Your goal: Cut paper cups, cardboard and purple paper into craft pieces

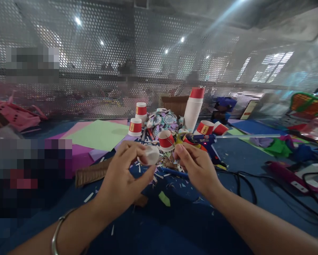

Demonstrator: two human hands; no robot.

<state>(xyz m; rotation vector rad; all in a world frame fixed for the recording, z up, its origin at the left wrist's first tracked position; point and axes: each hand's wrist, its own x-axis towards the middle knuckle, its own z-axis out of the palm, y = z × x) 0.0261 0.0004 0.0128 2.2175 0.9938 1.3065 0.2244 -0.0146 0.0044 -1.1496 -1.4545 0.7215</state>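
Over the middle of the table, my left hand [128, 173] holds a small white round piece [151, 155], pale and shallow like a cup base, between thumb and fingers. My right hand [194, 164] is just to its right, thumb and fingertips pinched together. A thin dark sliver shows at those fingertips, too fine to name. Behind the hands stands a red and white paper cup [166, 140]. Beside my right hand a blue glue gun [205, 140] has a clear glue stick [249, 136] jutting from it. Paper scraps [164, 199] litter the blue table.
Stacked paper cups [193, 109] rise behind, near a heap of cut paper pieces [163, 118]. Coloured sheets [100, 134] and a corrugated cardboard strip [92, 173] lie left. On the right are a black cable [241, 173], a purple tool [289, 177] and crumpled paper [281, 147].
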